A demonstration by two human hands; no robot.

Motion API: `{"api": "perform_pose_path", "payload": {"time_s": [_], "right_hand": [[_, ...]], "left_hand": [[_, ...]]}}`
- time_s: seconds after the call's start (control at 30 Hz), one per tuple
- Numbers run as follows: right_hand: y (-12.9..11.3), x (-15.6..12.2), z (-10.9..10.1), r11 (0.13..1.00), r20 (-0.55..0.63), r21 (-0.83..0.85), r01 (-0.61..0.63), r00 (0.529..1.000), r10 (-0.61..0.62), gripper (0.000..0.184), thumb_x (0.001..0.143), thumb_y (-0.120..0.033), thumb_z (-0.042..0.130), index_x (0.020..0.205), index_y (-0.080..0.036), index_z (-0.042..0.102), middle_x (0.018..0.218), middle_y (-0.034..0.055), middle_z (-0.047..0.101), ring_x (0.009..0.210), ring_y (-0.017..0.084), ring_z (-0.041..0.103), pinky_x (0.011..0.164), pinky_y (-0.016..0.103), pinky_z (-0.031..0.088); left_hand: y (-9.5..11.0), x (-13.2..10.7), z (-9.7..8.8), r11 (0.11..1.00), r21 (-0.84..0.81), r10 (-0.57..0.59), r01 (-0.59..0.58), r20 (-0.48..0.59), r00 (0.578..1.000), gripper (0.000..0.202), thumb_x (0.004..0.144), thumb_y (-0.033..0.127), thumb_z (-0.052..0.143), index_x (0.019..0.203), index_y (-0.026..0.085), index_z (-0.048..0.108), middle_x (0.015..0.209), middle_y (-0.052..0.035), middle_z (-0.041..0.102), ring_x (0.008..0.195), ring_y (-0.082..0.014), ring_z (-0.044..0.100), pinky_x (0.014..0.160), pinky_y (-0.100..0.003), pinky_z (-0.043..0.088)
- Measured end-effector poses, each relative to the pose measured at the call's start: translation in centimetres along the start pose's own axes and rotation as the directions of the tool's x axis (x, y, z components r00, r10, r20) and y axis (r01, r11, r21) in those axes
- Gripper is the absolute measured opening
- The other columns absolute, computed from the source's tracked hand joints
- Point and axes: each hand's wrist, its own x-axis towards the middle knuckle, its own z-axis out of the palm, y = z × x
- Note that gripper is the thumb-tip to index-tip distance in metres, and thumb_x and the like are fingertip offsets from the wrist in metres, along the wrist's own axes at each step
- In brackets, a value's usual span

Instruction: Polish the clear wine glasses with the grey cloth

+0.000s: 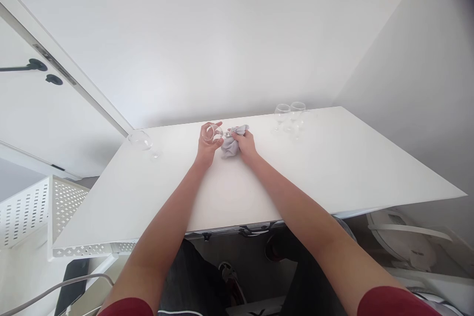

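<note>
My left hand [207, 144] is wrapped round the bowl of a clear wine glass [212, 133], which lies tipped sideways above the table. In my right hand [244, 142] is a light grey cloth [230, 147], bunched round the stem or foot end of the same glass. The cloth hides most of that end. Both hands meet near the far middle of the white table [237, 187].
Two more wine glasses [282, 114] stand upright toward the back right. Another wine glass [140, 140] is at the table's left edge. A white wall rises behind, and a white perforated rack [66, 202] sits at the left.
</note>
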Motion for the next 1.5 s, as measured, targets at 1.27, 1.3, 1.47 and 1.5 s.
{"api": "perform_pose_path", "payload": {"time_s": [1.27,1.3,1.47,1.5], "right_hand": [[-1.8,-0.4,-0.1,0.985,0.169,0.169,0.018,0.985,-0.047,0.033,0.075,-0.029,0.069,0.107,-0.023,0.067,0.118,0.0050,0.071,0.103,0.022,0.067,0.087,0.036,0.058],[-1.8,-0.5,-0.1,0.984,0.200,0.180,-0.012,0.979,-0.025,0.032,0.076,-0.029,0.068,0.107,-0.023,0.067,0.118,0.0051,0.071,0.104,0.022,0.067,0.089,0.037,0.059],[-1.5,0.2,-0.4,0.970,0.118,0.173,-0.174,0.981,0.155,0.030,0.087,-0.044,0.062,0.106,-0.022,0.066,0.115,0.0073,0.071,0.104,0.024,0.068,0.085,0.039,0.063],[-1.3,0.4,-0.4,0.966,0.081,0.172,-0.192,0.980,0.180,0.030,0.087,-0.046,0.062,0.105,-0.022,0.066,0.114,0.0076,0.072,0.103,0.024,0.068,0.084,0.038,0.063]], "left_hand": [[0.4,-0.3,0.1,0.996,0.087,0.025,-0.016,-0.092,0.995,0.063,0.072,0.040,0.091,0.122,0.030,0.055,0.136,-0.0112,0.067,0.116,-0.0238,0.063,0.086,-0.034,0.051],[0.4,-0.3,0.0,0.996,0.086,0.027,-0.019,-0.092,0.995,0.063,0.073,0.040,0.091,0.123,0.030,0.055,0.136,-0.0109,0.067,0.116,-0.0235,0.063,0.086,-0.033,0.051],[-0.1,-0.1,-0.3,0.996,0.082,0.039,-0.037,-0.031,0.999,0.063,0.074,0.039,0.091,0.125,0.030,0.055,0.136,-0.0106,0.068,0.112,-0.0210,0.064,0.085,-0.032,0.053],[-0.3,0.0,-0.4,0.996,0.080,0.042,-0.040,-0.018,0.999,0.064,0.074,0.039,0.091,0.125,0.030,0.055,0.136,-0.0107,0.068,0.112,-0.0211,0.065,0.085,-0.032,0.053]]}}
